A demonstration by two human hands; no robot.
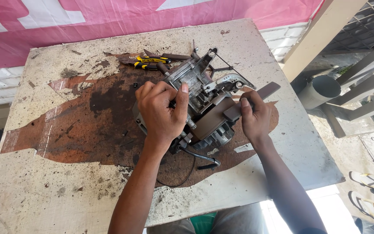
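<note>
Scraping step: left hand (162, 113) clamped on engine (195, 102), right hand (254, 119) pinching flat bar (252, 102) at 3 o'clock; next stroke needs steady, low-angle pressure

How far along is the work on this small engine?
Done: the engine lies bare on the stained table, pliers set aside. In hand: left hand steadies it while the right hand works a flat tool against it. Left: it looks unassembled; cable hangs loose.

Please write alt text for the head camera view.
A person's left hand grips a small engine on a stained, worn table, while the right hand presses a flat dark tool against it. Yellow-handled pliers lie behind.
</note>
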